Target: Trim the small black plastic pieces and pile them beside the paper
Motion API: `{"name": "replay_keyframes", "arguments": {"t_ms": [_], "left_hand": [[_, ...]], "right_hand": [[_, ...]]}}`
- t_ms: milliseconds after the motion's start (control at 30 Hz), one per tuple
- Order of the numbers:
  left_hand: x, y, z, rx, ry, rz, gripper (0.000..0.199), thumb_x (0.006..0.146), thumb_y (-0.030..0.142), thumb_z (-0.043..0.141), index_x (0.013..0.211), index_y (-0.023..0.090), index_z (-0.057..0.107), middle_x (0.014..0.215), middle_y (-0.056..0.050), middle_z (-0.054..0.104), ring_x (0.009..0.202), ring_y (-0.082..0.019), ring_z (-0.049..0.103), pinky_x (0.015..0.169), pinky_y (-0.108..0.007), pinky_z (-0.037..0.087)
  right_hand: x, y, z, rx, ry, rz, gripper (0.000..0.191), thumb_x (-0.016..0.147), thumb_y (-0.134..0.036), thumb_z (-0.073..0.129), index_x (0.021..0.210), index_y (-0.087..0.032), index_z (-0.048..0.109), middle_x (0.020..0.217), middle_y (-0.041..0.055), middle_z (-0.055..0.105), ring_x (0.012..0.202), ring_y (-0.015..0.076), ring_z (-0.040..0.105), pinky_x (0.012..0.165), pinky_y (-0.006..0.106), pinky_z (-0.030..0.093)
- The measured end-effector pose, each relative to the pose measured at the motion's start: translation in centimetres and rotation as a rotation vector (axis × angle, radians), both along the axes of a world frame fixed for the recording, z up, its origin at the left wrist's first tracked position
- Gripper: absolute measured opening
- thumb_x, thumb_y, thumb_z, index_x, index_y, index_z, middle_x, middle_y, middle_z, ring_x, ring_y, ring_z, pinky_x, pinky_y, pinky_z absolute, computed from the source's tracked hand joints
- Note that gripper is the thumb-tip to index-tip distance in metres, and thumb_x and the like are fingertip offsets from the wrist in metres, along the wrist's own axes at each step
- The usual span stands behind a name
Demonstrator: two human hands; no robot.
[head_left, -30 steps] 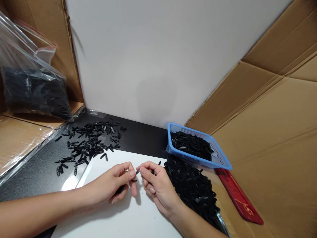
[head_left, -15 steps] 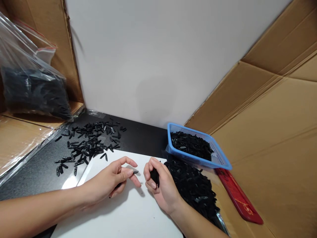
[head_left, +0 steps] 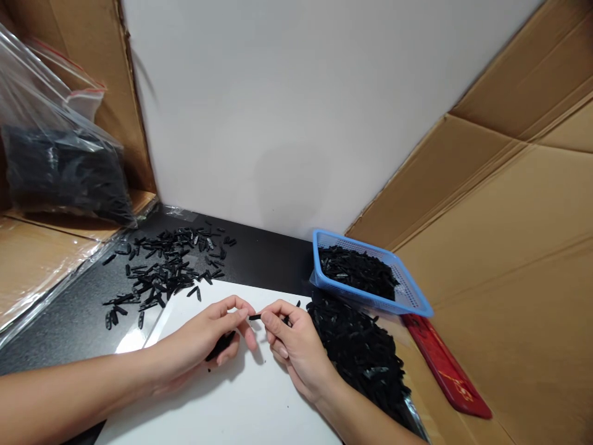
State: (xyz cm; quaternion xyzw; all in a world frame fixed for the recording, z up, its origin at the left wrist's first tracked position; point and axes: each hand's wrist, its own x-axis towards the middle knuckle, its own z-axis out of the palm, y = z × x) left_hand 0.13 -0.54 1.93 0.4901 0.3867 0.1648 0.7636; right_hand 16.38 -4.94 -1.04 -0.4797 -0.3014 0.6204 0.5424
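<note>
One slim black piece (head_left: 255,317), four o'clock from the scattered pieces (head_left: 170,279), is pinched between fingers of the right hand (head_left: 296,342); the left hand (head_left: 214,329) curls its fingers around dark pieces (head_left: 222,345). Probably light, stiff (perhaps brittle): hold an end.

Decent light, bit of glare
Bright patch on my black tabletop (head_left: 273,256), soft shadow under my left hand (head_left: 217,326).

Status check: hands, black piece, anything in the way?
Right hand pinching black piece. Left hand at its other end, curled around more pieces. Nothing seen blocking either; pile close beside right hand.
</note>
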Motion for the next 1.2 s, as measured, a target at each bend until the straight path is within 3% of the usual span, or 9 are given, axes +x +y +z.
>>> {"name": "replay_keyframes", "arguments": {"t_ms": [200, 333, 500, 667, 800, 867, 933, 1067, 1200], "left_hand": [[-0.2, 0.1, -0.3, -0.086, -0.036, 0.019, 0.028, 0.075, 0.013, 0.052, 0.102, 0.019, 0.051, 0.079, 0.002, 0.063, 0.054, -0.007, 0.035, 0.046, -0.021, 0.02], [-0.3, 0.2, -1.0, -0.047, -0.024, 0.009, 0.018, 0.084, 0.025, 0.055, 0.1, 0.018, 0.051, 0.079, 0.001, 0.063, 0.052, -0.006, 0.034, 0.047, -0.02, 0.022], [-0.2, 0.2, -1.3, -0.023, -0.001, -0.053, 0.025, 0.088, 0.042, 0.051, 0.097, 0.019, 0.05, 0.071, 0.001, 0.064, 0.044, -0.006, 0.033, 0.043, -0.022, 0.016], [-0.4, 0.2, -0.9, -0.079, 0.0, -0.099, 0.031, 0.086, 0.051, 0.051, 0.09, 0.021, 0.054, 0.044, 0.01, 0.039, 0.039, -0.007, 0.016, 0.039, -0.023, 0.006], [-0.6, 0.7, -0.3, -0.134, 0.038, -0.049, 0.035, 0.084, 0.057, 0.051, 0.083, 0.021, 0.052, 0.049, 0.011, 0.031, 0.044, -0.007, 0.011, 0.041, -0.023, 0.005], [-0.6, 0.9, 0.1, -0.121, 0.048, -0.029, 0.035, 0.081, 0.055, 0.058, 0.077, 0.022, 0.048, 0.052, 0.011, 0.027, 0.045, -0.007, 0.012, 0.042, -0.023, 0.006], [-0.6, 1.1, 0.5, -0.086, 0.052, -0.021, 0.035, 0.077, 0.052, 0.064, 0.076, 0.022, 0.045, 0.052, 0.011, 0.027, 0.046, -0.007, 0.013, 0.043, -0.023, 0.006], [-0.8, 0.9, 1.1, -0.016, 0.038, -0.015, 0.032, 0.072, 0.043, 0.071, 0.085, 0.021, 0.053, 0.062, 0.007, 0.052, 0.046, -0.005, 0.017, 0.044, -0.022, 0.009], [-1.1, 0.9, 0.6, 0.01, -0.012, 0.093, 0.029, 0.07, 0.033, 0.073, 0.088, 0.017, 0.057, 0.073, 0.002, 0.06, 0.045, -0.004, 0.024, 0.042, -0.021, 0.01]], "right_hand": [[0.0, 0.1, 0.0, 0.027, -0.019, -0.022, 0.026, 0.067, -0.035, 0.079, 0.078, -0.014, 0.069, 0.049, -0.0065, 0.048, 0.037, 0.0011, 0.025, 0.035, 0.018, 0.012], [0.1, 0.1, 0.1, 0.049, -0.016, -0.028, 0.026, 0.067, -0.035, 0.079, 0.081, -0.015, 0.07, 0.05, -0.0066, 0.047, 0.037, 0.0018, 0.024, 0.036, 0.019, 0.011], [0.1, 0.0, 0.0, 0.069, 0.007, -0.003, 0.026, 0.068, -0.036, 0.078, 0.081, -0.016, 0.069, 0.049, -0.008, 0.044, 0.037, 0.002, 0.023, 0.036, 0.019, 0.011], [0.3, 0.3, 0.4, 0.095, -0.056, -0.012, 0.025, 0.074, -0.039, 0.072, 0.083, -0.017, 0.064, 0.051, -0.0079, 0.046, 0.037, 0.0029, 0.023, 0.037, 0.019, 0.014], [3.7, 2.0, 2.3, 0.229, -0.352, -0.115, 0.022, 0.082, -0.041, 0.061, 0.085, -0.02, 0.059, 0.058, -0.0061, 0.048, 0.039, 0.0062, 0.03, 0.038, 0.02, 0.02], [6.7, 3.2, 3.5, 0.369, -0.714, -0.231, 0.017, 0.085, -0.038, 0.056, 0.084, -0.021, 0.058, 0.064, -0.003, 0.053, 0.047, 0.0107, 0.042, 0.045, 0.023, 0.033], [9.8, 4.4, 4.4, 0.502, -1.165, -0.408, 0.016, 0.086, -0.032, 0.05, 0.078, -0.021, 0.058, 0.073, 0.0026, 0.059, 0.068, 0.0183, 0.055, 0.065, 0.031, 0.044], [14.2, 5.7, 5.4, 0.518, -1.245, -0.411, 0.01, 0.076, -0.028, 0.057, 0.07, -0.022, 0.059, 0.077, 0.0064, 0.063, 0.078, 0.0254, 0.058, 0.079, 0.041, 0.044], [14.9, 5.0, 5.3, 0.494, -1.207, -0.419, 0.012, 0.072, -0.033, 0.062, 0.069, -0.022, 0.061, 0.081, 0.0084, 0.066, 0.085, 0.0294, 0.06, 0.085, 0.046, 0.041]]}}
